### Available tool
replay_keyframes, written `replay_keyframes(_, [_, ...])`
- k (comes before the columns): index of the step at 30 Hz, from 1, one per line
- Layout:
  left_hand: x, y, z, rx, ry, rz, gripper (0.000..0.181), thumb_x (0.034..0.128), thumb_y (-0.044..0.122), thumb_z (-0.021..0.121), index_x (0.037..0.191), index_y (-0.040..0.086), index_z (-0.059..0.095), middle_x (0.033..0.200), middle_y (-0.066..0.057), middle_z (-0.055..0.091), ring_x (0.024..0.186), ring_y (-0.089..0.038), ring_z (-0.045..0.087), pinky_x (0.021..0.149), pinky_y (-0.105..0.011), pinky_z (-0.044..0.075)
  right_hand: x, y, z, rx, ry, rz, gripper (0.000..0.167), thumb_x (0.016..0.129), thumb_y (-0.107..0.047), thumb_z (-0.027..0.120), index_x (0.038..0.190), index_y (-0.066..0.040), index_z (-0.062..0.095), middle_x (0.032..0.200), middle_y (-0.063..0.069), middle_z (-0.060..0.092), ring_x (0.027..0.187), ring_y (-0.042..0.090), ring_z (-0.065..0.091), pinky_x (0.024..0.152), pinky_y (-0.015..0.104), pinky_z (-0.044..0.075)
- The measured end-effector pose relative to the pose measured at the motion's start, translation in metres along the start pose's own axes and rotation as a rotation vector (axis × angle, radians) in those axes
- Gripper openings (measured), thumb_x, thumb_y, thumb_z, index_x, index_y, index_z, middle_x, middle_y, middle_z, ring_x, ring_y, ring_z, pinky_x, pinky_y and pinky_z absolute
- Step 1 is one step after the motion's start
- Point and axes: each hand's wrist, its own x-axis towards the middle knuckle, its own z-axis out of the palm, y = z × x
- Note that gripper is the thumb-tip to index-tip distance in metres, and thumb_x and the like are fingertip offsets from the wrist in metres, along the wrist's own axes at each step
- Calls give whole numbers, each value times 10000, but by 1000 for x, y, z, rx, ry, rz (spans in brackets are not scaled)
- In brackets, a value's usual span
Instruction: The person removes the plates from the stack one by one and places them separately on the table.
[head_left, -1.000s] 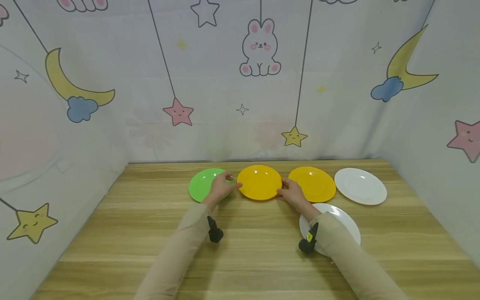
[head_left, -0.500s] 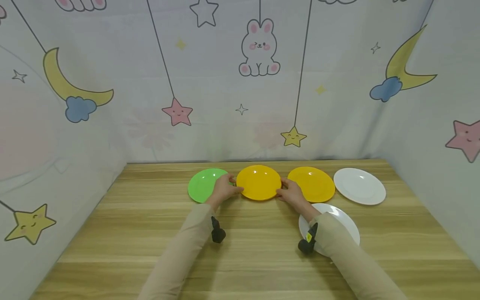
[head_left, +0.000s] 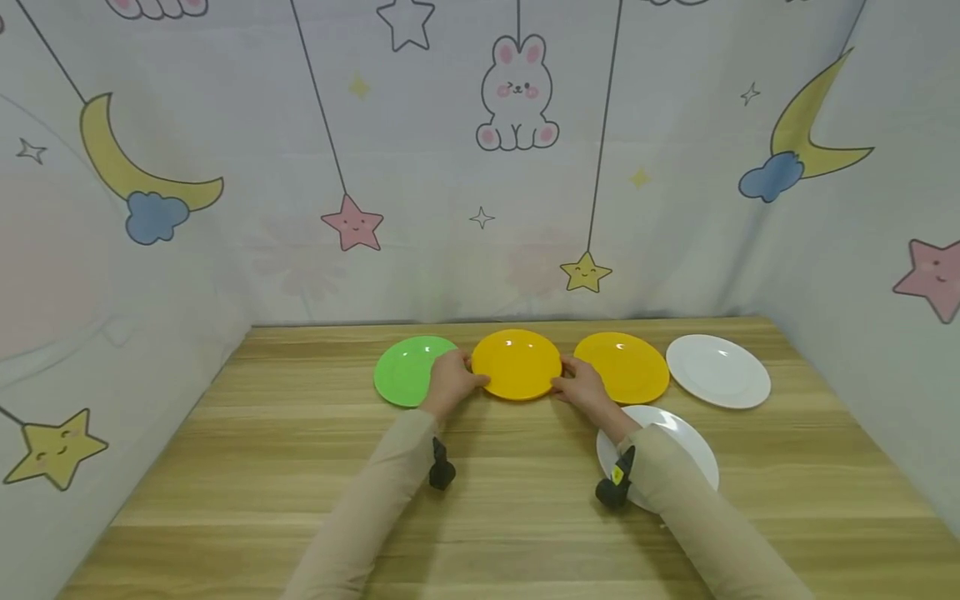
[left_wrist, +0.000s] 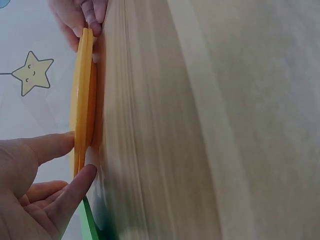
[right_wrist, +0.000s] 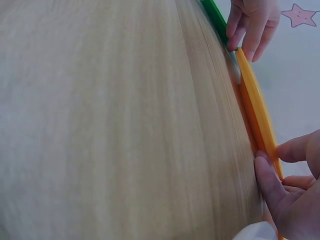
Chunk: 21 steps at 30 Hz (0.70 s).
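A yellow plate (head_left: 517, 364) lies between both hands at the back of the table, its rim slightly raised off the wood in the wrist views. My left hand (head_left: 452, 382) pinches its left edge, thumb and fingers on opposite faces of the rim in the left wrist view. My right hand (head_left: 584, 385) pinches the right edge in the same way, seen up close in the right wrist view as the right hand (right_wrist: 295, 195). The left hand partly covers a green plate (head_left: 405, 375). Right of the right hand sits another yellow plate (head_left: 630, 371).
A white plate (head_left: 717, 371) lies at the back right. Another white plate (head_left: 693, 446) is nearer, partly under the right forearm. The wooden table (head_left: 510, 517) ends at a printed cloth backdrop (head_left: 427, 275) behind the row of plates.
My left hand has moved slightly right and nearer, its spread fingers closing round the yellow plate's left edge. My right hand and the plates stay nearly where they were.
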Motion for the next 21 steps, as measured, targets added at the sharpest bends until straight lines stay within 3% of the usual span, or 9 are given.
replay_keyframes(6, [1, 2, 5, 33, 7, -17, 254, 709, 204, 775, 710, 45, 576, 579, 16, 398, 563, -124, 362, 493, -201, 303, 1, 1, 0, 3, -2, 2, 569, 896, -42, 518, 1400, 35, 267, 1436, 207, 288, 869, 193, 610, 715, 246, 547])
replay_keyframes(15, [1, 1, 11, 26, 35, -35, 254, 714, 196, 770, 814, 8, 631, 626, -7, 440, 615, -142, 375, 547, -227, 335, 1, 2, 0, -3, 4, -1, 574, 893, -46, 521, 1402, 32, 266, 1439, 204, 283, 933, 240, 604, 728, 261, 547])
replay_keyframes(21, [1, 2, 10, 29, 56, -21, 245, 703, 182, 781, 725, 17, 602, 586, 6, 397, 585, -136, 361, 526, -213, 315, 2, 2, 2, 8, -3, 1, 583, 892, -42, 526, 1405, 31, 259, 1445, 201, 271, 986, 264, 592, 752, 271, 543])
